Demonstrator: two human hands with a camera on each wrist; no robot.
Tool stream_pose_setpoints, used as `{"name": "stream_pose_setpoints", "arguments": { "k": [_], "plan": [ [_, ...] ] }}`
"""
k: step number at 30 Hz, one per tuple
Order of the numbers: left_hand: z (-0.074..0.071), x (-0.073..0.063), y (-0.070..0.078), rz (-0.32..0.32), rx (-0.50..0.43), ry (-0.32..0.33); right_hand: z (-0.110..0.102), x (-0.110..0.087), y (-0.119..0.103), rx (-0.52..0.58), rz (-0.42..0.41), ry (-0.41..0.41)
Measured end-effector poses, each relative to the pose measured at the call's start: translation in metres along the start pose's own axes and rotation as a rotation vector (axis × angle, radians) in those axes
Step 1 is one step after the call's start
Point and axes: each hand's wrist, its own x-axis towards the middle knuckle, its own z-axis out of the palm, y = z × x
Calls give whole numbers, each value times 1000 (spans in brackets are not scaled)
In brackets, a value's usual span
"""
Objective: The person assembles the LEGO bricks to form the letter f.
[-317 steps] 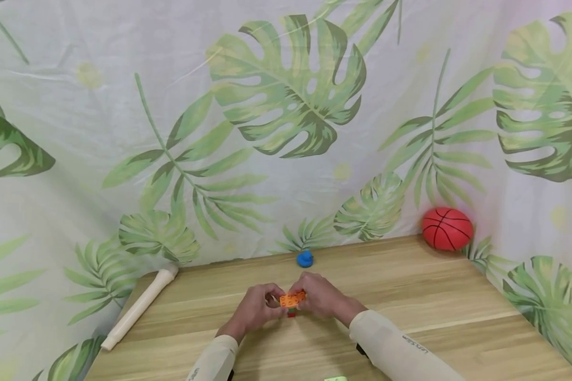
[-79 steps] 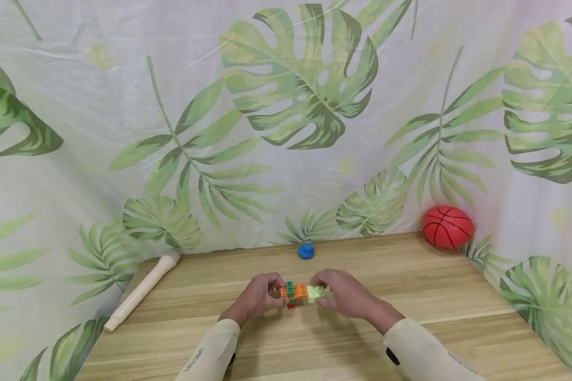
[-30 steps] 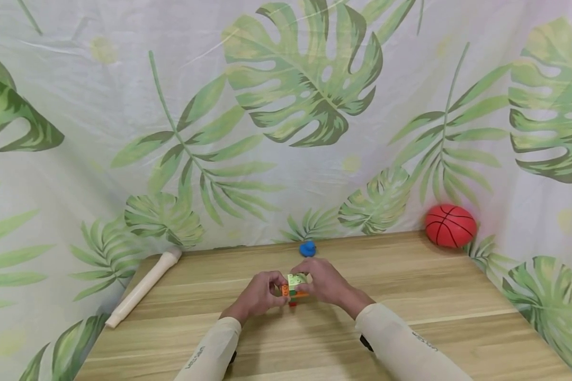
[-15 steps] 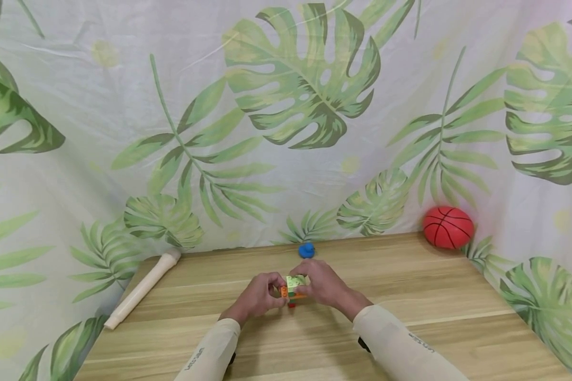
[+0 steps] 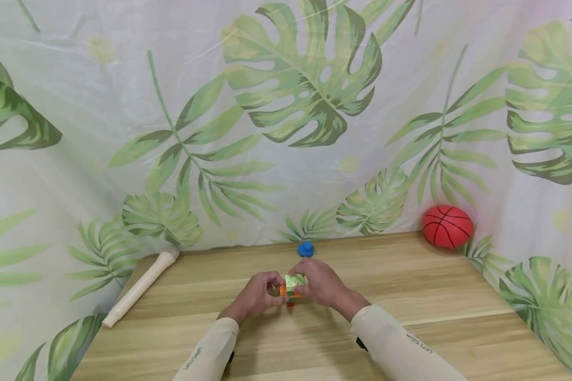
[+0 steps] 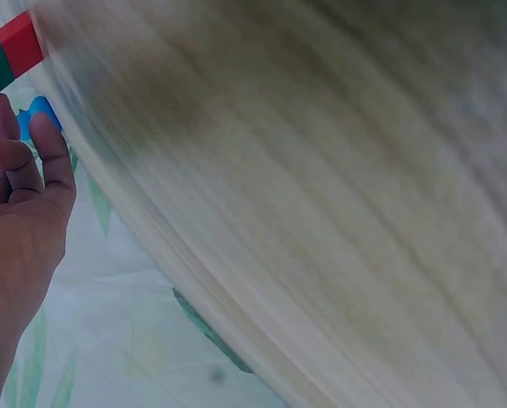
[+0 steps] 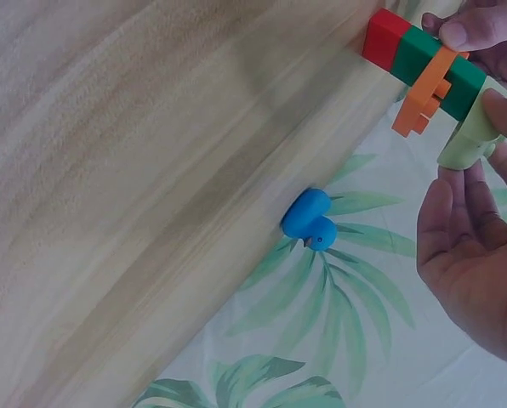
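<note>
Between the two hands stands a stack of toy building bricks: a red brick [image 7: 384, 38] at the bottom, a green brick [image 7: 415, 51], a flat orange brick [image 7: 424, 92] crosswise, another green brick [image 7: 464, 89], and a pale green brick [image 7: 470, 140] on top. My left hand [image 5: 256, 295] pinches the left end of the orange brick. My right hand [image 5: 321, 283] grips the pale green brick between thumb and fingers. In the left wrist view, the left hand [image 6: 24, 229] is at the edge, and only the lower bricks show.
A blue rubber duck [image 5: 306, 249] sits just behind the hands near the back edge. A red ball [image 5: 447, 227] with black lines rests at the back right corner. A pale club-like stick [image 5: 140, 290] lies along the left edge of the wooden table [image 5: 434, 328].
The pale green brick, earlier held to the right of the stack, has moved left onto the upper green brick with my right hand. Over the last second both hands stay almost still.
</note>
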Motion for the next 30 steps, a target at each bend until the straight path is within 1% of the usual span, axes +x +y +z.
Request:
{"name": "stream_pose_setpoints", "arguments": {
  "k": [4,10,17,24,30],
  "plan": [
    [-1,2,0,14,6,2,-3,2,1,12,5,-10],
    [-1,1,2,-3,2,-2,-5,5,0,32,10,-34],
    [-1,1,2,-10,-5,3,-6,7,1,53,45,-45],
    [-2,1,1,-14,-3,4,-4,8,3,129,106,-49],
    [-1,0,1,-9,6,-2,-1,7,4,156,117,-41]
  ]
}}
